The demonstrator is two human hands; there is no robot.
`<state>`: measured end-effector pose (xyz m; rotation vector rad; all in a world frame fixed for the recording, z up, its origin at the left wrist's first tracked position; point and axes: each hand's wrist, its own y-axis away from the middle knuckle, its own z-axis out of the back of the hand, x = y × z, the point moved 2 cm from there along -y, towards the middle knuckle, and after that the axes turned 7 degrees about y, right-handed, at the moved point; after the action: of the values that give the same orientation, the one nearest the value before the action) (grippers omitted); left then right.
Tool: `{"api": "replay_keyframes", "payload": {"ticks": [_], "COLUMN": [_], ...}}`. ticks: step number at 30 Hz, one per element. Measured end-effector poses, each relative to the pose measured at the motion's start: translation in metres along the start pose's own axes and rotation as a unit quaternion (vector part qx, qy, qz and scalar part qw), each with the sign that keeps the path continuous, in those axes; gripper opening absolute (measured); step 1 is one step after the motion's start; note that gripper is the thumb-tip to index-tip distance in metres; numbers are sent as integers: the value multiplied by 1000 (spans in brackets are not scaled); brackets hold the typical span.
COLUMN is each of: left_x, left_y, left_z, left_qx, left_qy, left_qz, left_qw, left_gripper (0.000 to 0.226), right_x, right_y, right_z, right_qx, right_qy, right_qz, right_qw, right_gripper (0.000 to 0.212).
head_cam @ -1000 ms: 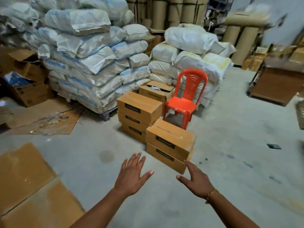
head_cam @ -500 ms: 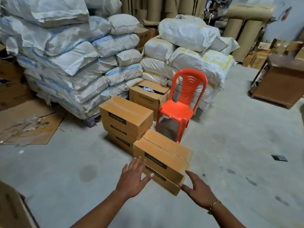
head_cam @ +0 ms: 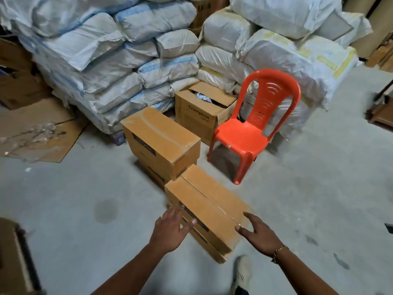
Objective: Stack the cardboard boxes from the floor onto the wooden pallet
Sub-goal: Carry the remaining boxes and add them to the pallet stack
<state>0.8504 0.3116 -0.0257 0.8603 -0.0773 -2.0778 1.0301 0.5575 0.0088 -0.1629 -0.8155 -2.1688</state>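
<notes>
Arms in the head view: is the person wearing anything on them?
No sleeves show: the left arm and the right arm are bare as far as the frame reaches, and there are no gloves. The only thing worn is a thin gold-coloured chain bracelet on the right wrist. The left wrist carries nothing.

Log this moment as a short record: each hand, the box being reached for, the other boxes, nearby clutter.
near box: sealed, top of a low stack on the floor
left hand: open, fingers spread, at its left front face; contact unclear
right hand: open, fingers spread, by its right end
far stack: sealed boxes, just behind
open box: beside the red chair
sacks: piled behind the boxes
</notes>
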Motion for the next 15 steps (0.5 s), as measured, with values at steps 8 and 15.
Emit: {"api": "replay_keyframes", "payload": {"ticks": [8, 15], "left_x": [-23, -12], "left_y": [-114, -191], "left_z": [-128, -269], "left_qx": [2, -20], "left_qy": [177, 331], "left_qz": [212, 395], "left_qw": [961, 857], "left_gripper": [110, 87], "right_x": [-87, -159], "right_y": [-199, -357], "right_z": [13, -36], "right_qx": [144, 175], "right_qy": [10, -13], "right_qz": [18, -43], "right_qw": [989, 984], "right_gripper": [71, 70]}}
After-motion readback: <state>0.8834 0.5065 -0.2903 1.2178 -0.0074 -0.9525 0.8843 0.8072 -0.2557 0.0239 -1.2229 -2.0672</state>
